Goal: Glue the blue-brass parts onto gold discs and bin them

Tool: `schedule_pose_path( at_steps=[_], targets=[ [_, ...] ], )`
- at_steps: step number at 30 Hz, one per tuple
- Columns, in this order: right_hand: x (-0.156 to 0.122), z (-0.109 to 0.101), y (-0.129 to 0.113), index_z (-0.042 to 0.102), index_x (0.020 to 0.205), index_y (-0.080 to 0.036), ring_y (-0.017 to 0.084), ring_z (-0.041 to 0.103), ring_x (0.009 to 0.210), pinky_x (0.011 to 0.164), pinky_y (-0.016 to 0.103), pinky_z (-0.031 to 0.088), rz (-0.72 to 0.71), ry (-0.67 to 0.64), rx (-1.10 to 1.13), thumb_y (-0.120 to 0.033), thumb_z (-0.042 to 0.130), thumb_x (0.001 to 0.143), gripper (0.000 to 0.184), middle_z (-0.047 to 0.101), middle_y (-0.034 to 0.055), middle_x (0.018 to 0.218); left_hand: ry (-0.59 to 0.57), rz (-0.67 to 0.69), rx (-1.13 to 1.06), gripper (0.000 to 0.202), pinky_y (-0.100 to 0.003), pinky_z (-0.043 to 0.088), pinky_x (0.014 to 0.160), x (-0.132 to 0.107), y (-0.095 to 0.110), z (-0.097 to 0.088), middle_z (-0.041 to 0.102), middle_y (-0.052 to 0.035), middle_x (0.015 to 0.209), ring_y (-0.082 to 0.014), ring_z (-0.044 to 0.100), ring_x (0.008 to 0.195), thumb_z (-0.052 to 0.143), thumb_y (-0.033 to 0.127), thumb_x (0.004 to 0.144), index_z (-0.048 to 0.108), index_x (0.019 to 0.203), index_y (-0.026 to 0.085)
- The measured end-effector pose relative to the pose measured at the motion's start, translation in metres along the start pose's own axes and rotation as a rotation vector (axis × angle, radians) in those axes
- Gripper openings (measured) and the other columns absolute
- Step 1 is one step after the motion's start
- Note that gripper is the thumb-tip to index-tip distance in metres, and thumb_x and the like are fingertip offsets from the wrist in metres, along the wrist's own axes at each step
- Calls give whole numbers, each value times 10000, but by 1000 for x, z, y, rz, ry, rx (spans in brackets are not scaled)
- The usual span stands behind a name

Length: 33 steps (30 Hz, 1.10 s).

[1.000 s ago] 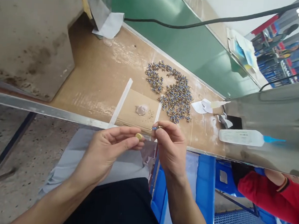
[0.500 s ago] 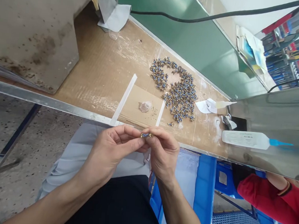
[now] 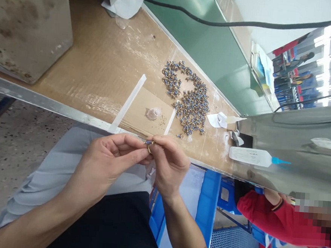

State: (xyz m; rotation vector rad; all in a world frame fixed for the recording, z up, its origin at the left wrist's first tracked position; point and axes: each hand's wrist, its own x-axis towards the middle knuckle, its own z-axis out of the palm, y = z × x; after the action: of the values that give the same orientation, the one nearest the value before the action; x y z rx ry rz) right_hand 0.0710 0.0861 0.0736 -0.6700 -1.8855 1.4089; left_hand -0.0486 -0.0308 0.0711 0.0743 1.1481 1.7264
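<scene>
A small blue and gold-coloured metal piece point(image 3: 148, 142) is pinched between both my hands, just in front of the table edge. My left hand point(image 3: 111, 154) grips its left end between thumb and forefinger. On its right end are the thumb and forefinger of my right hand point(image 3: 170, 164). A curved gold part shows below the piece, by the right thumb. Beyond my hands, a small clear dish point(image 3: 152, 113) sits on a taped cardboard sheet point(image 3: 140, 99), with tiny specks beside it. Many similar pieces lie in a spread pile point(image 3: 195, 107), and one stray piece point(image 3: 179, 136) lies nearer me.
On the right are a white bottle with a blue nozzle point(image 3: 251, 156), a pale-tipped tube point(image 3: 235, 120) and crumpled white paper point(image 3: 217, 120). A stained box point(image 3: 27, 27) stands at left. A black cable point(image 3: 218, 22) crosses above. A co-worker's red sleeve point(image 3: 264, 214) shows at lower right.
The view has swung to the right, so the table and its things appear further left. Both hands still pinch the piece, which looks slightly turned, with a gold part now showing below it.
</scene>
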Motion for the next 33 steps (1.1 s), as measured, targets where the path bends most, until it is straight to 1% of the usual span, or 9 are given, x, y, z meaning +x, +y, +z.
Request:
schedule_pose_path(
  at_steps=[5,8,11,16,18,21,26,29,33],
  targets=[
    [0,7,0,887,1270,-425,286,844,1112,1045,532,699,-206,76,-255,-214,831,1106,273,889,19,1189,47,14,-140,237,-303,758,860,-1,-2,8,934,-35,1004,-222,891,865,1081,299,852,961,1053,266],
    [-2,11,0,882,1289,-442,275,837,1133,1059,514,693,-201,130,-233,-175,832,1099,332,884,7,1198,-24,14,-155,164,-322,754,938,-1,-3,8,940,-44,1073,-220,893,932,1029,298,925,970,1075,265],
    [-4,15,0,885,1285,-449,259,828,1137,1048,483,685,-165,152,-161,-162,836,1098,346,878,0,1186,-102,7,-170,158,-308,746,940,1,-3,4,939,-62,1082,-212,883,954,1008,308,952,977,1096,250],
    [-5,15,-3,901,1198,-383,270,822,1105,1033,492,691,-90,124,-96,-254,853,1099,169,869,34,1140,-116,20,-186,135,-227,709,858,6,-4,-5,930,-46,988,-163,852,873,1051,259,887,975,998,250],
    [3,9,-5,894,1167,-364,277,819,1118,1039,498,696,-66,92,-112,-287,853,1098,111,861,46,1155,-136,11,-170,208,-227,705,854,9,-3,-9,936,-47,1034,-170,856,890,1074,262,853,978,1037,269],
    [27,-6,-4,886,1158,-361,268,795,1189,1070,487,680,-139,72,-182,-248,841,1091,139,835,42,1209,-146,-8,-114,266,-247,707,878,16,0,-16,939,-65,1060,-193,869,919,1076,315,856,977,1101,277],
    [75,-31,6,897,1174,-352,234,787,1115,1004,429,661,-180,-11,-294,-208,837,1070,188,834,23,1161,-35,42,-93,334,-265,700,858,34,10,-27,921,-86,951,-208,857,857,1110,359,781,968,1054,229],
    [90,-35,10,908,1163,-360,225,788,1098,1017,425,651,-225,-105,-365,-211,814,1086,192,846,11,1143,36,77,-98,377,-262,695,834,42,14,-30,915,-95,943,-214,850,839,1120,363,720,962,1024,204],
    [94,-32,12,910,1172,-381,222,788,1122,1043,425,647,-285,-157,-451,-207,780,1116,224,847,0,1166,36,99,-121,348,-244,689,841,44,14,-31,909,-76,940,-193,845,829,1111,358,748,959,1021,204]
  ],
)
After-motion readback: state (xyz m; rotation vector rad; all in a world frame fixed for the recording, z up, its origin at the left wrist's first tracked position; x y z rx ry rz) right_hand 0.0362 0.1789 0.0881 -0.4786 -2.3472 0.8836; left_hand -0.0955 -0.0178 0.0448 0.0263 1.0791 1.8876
